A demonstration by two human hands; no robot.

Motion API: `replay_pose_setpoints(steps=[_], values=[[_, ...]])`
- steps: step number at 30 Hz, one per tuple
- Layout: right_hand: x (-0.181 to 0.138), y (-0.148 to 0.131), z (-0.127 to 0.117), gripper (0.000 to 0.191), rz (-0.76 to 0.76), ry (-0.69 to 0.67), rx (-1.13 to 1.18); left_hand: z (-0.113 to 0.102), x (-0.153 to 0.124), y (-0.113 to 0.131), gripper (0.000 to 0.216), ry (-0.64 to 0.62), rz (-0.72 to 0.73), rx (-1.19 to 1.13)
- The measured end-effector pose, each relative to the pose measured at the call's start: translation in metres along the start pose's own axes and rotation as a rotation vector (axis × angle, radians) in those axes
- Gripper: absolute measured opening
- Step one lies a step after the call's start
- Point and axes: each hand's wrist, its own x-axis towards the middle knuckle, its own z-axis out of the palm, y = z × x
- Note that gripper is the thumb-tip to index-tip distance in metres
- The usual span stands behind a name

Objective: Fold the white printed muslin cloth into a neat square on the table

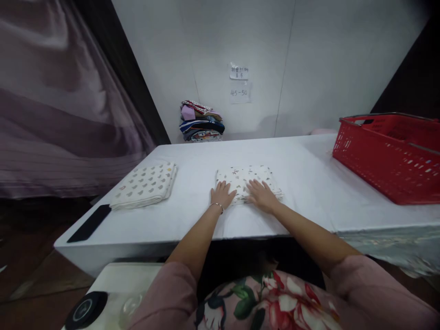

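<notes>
A folded white cloth with small scattered prints (242, 176) lies flat on the white-covered table (192, 220) in front of me. On its near left corner rests my left hand (223, 195), palm down with the fingers spread. My right hand (261, 195) lies flat on the cloth's near right part, fingers apart. Neither hand grips anything. Folded layers show along the cloth's right edge; part of the near edge is hidden under my hands. To the left sits another folded white cloth with grey apple-like prints (146, 185).
A red plastic basket (385, 160) stands at the table's right. Against the back wall is a stack of folded fabrics (202, 123), below paper notes (239, 91). A dark flat strip (90, 223) lies by the left edge. A pinkish curtain (62, 101) hangs at left.
</notes>
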Motion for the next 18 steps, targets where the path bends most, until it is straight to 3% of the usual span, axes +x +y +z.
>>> replay_pose_setpoints(steps=[5,8,11,14,18], values=[[-0.008,0.002,0.018,0.055,-0.014,-0.017,0.056,0.003,-0.007,-0.001,0.054,0.108,0.008,0.002],[-0.017,0.016,0.016,0.053,0.005,-0.071,0.093,0.006,-0.018,-0.004,0.049,0.201,0.042,-0.045],[-0.034,0.037,0.014,0.049,0.031,-0.038,0.119,0.011,-0.029,-0.011,0.043,0.23,0.083,-0.122],[-0.056,0.067,0.016,0.042,0.164,0.12,0.246,0.022,-0.035,-0.022,0.039,0.287,0.11,-0.209],[-0.073,0.104,0.014,0.038,0.597,0.45,0.574,0.038,-0.034,-0.035,0.039,0.408,0.159,-0.302]])
